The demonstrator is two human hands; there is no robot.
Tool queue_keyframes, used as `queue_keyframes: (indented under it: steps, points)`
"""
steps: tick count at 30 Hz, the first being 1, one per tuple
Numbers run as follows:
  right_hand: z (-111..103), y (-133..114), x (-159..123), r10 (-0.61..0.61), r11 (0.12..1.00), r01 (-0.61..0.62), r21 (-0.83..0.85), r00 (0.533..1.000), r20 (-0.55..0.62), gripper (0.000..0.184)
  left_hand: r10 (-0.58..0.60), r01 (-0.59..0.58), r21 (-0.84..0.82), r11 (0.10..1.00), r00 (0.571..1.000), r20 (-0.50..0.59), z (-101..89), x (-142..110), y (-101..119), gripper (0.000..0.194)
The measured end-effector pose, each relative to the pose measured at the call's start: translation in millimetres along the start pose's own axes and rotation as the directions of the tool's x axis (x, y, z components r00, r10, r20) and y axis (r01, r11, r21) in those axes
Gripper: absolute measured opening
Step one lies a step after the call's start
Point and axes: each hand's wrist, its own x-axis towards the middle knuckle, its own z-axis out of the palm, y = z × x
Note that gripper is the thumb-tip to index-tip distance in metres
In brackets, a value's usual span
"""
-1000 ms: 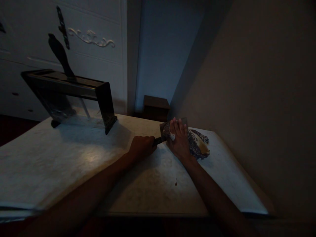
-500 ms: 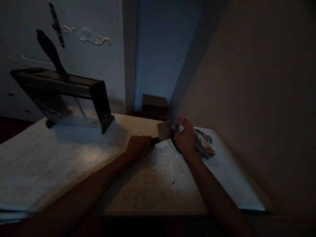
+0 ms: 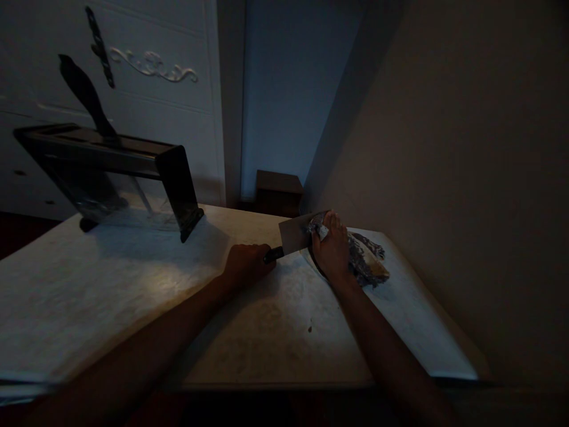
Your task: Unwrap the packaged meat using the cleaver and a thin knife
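Note:
My left hand point(image 3: 249, 263) is closed around the black handle of a cleaver point(image 3: 293, 236), whose broad blade points to the right. My right hand point(image 3: 331, 246) grips a grey-and-white crumpled cloth point(image 3: 317, 225) and presses it on the far end of the blade. That end of the blade is partly hidden behind the cloth and fingers. Right beside and under my right hand lies a dark, patterned bundle of cloth point(image 3: 368, 264) with pale and tan patches. Whether it is one piece with the cloth in my fingers, I cannot tell.
On the left of the pale table point(image 3: 267, 332) stands a knife block point(image 3: 169, 163) with clear sides and one black-handled knife point(image 3: 84, 92) in it. A brown wall point(image 3: 466, 178) borders the right side. Behind are a white door point(image 3: 178, 118) and a low brown box point(image 3: 279, 184).
The cleaver and my left hand have shifted slightly left. My right hand stays on the cloth at the blade, its fingers moved only a little.

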Motion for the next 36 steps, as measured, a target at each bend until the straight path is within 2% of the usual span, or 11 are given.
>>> queue_keyframes:
  steps: [5,9,16,21,25,30,36]
  points:
    - [0.9,-6.4,-1.9,-0.037,0.999,0.036,0.02,0.998,0.046,0.064,-0.021,0.021,-0.021,1.0,1.0,0.011,-0.5,0.5,0.9,0.034]
    - [-0.3,-17.7,-6.2,-0.141,0.99,0.139,0.036,0.988,0.061,0.065,-0.024,0.024,-0.017,1.0,1.0,0.012,-0.8,0.7,1.5,0.034]
    - [-1.1,-45.2,-16.8,-0.366,0.928,0.352,0.12,0.921,0.132,0.071,-0.009,0.009,0.016,1.0,1.0,0.009,0.7,1.3,4.5,0.035]
    - [4.0,-46.4,-17.3,-0.44,0.889,0.413,0.195,0.889,0.122,0.079,0.026,-0.026,0.028,0.999,1.0,-0.002,4.1,3.1,4.4,0.038]
    - [2.7,-43.3,-12.1,-0.417,0.899,0.391,0.198,0.903,0.107,0.078,0.063,-0.063,0.043,0.997,0.998,0.007,3.2,2.5,6.2,0.038]
    - [-2.4,-40.6,-4.4,-0.282,0.949,0.27,0.166,0.958,0.058,0.065,0.136,-0.137,0.063,0.989,0.991,0.014,-1.1,-0.6,11.3,0.035]
    - [-0.5,-26.6,1.6,-0.186,0.968,0.179,0.177,0.982,0.021,0.062,0.151,-0.15,0.077,0.986,0.988,-0.003,2.5,-0.8,8.8,0.032]
